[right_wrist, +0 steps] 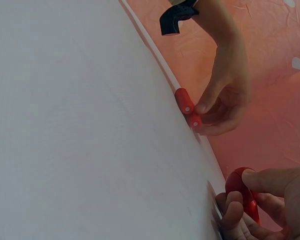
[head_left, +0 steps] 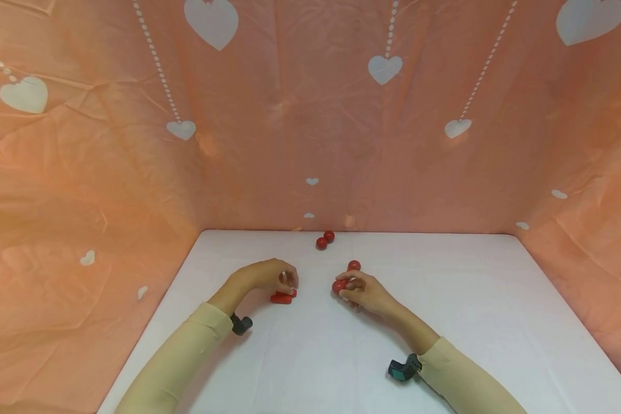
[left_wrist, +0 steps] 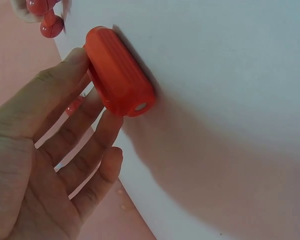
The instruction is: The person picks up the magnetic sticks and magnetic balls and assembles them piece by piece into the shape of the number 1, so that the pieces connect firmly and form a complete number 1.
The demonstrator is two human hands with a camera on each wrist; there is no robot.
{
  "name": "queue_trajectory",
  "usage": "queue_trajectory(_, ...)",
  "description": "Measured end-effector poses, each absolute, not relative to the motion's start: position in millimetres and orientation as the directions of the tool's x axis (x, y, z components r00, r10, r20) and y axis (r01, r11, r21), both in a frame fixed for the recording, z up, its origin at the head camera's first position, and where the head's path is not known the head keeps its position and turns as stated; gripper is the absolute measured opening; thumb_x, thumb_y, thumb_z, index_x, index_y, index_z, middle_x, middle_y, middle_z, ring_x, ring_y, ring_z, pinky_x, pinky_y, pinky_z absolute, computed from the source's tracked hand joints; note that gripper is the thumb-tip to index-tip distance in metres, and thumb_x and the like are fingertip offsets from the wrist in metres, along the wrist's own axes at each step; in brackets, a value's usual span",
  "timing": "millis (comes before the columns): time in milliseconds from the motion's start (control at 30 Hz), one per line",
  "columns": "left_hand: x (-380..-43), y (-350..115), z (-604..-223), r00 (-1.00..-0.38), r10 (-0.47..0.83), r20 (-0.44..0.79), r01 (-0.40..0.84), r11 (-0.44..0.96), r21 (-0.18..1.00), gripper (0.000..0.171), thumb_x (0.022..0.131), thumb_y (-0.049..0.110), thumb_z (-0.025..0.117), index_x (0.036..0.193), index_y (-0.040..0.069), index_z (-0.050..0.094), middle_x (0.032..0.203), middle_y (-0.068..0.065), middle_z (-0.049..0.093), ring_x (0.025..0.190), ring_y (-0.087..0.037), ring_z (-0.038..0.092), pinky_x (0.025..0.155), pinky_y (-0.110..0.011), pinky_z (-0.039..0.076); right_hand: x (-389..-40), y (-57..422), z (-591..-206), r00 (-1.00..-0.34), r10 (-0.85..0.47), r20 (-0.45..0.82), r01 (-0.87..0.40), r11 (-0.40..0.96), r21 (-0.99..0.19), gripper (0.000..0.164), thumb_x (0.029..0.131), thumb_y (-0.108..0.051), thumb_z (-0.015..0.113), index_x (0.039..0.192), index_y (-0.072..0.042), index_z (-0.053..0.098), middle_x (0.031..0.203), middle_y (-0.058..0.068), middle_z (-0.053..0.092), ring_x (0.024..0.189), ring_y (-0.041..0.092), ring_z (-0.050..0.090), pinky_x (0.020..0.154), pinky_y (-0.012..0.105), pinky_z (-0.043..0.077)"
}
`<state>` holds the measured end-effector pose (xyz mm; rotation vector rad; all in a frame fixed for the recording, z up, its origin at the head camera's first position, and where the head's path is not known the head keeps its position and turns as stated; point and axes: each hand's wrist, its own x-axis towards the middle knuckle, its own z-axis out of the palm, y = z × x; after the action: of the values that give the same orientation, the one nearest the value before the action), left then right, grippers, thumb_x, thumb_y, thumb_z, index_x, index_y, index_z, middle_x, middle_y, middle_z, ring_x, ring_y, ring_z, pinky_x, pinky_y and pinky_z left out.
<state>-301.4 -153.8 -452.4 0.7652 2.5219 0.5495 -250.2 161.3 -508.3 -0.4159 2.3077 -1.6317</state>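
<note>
My left hand [head_left: 269, 275] pinches a small red rod [right_wrist: 195, 121] between thumb and fingers, low over the white table. Right beside it lies another red rod [left_wrist: 122, 75], which hides most of the pinched one in the left wrist view; a pale round spot shows in its end. To the right, my right hand [head_left: 371, 295] grips a shiny red ball [head_left: 338, 287] with thumb and fingers. A red piece joins this ball to a second red ball [head_left: 354, 265] farther back, best seen in the left wrist view. The fingers partly cover that joining piece.
Two more red balls [head_left: 321, 244] sit side by side near the back edge of the white table [head_left: 445, 299]. Behind and at the sides hangs an orange-pink cloth [head_left: 310, 115] with white hearts. A dark wrist device [head_left: 405, 368] is on the right forearm.
</note>
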Motion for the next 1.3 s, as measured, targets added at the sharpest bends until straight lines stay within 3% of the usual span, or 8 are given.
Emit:
queue_trajectory(400, -300.8, -154.8, -454.1, -0.771, 0.552, -0.317, 0.376, 0.797, 0.472, 0.009, 0.096, 0.026, 0.084, 0.094, 0.026, 0.075, 0.095, 0.007, 0.067, 0.092, -0.014, 0.06, 0.082, -0.032, 0.053, -250.3, 162.1, -506.7, -0.911, -0.411, -0.047, -0.088, 0.305, -0.948, 0.033, 0.104, -0.011, 0.072, 0.135, -0.004, 0.065, 0.101, 0.014, 0.07, 0.076, 0.02, 0.062, 0.067, 0.03, 0.056)
queue_trajectory(933, -301.7, -155.9, -456.1, -0.79, 0.53, -0.307, 0.354, 0.804, 0.478, 0.006, 0.097, 0.024, 0.081, 0.098, 0.023, 0.076, 0.096, 0.006, 0.068, 0.09, -0.014, 0.062, 0.084, -0.034, 0.055, -251.2, 162.0, -507.7, -0.911, -0.41, -0.039, -0.087, 0.286, -0.954, 0.034, 0.103, -0.01, 0.072, 0.135, -0.004, 0.065, 0.103, 0.013, 0.067, 0.075, 0.022, 0.063, 0.066, 0.031, 0.056)
queue_trajectory(1300, -299.3, -149.8, -446.5, -0.787, 0.567, -0.242, 0.413, 0.777, 0.475, 0.006, 0.099, 0.024, 0.079, 0.102, 0.021, 0.075, 0.095, 0.009, 0.07, 0.085, -0.011, 0.063, 0.086, -0.033, 0.055, -251.9, 163.1, -508.2, -0.909, -0.414, -0.038, -0.086, 0.278, -0.957, 0.034, 0.102, -0.009, 0.072, 0.135, -0.004, 0.066, 0.104, 0.013, 0.066, 0.075, 0.021, 0.063, 0.065, 0.029, 0.056)
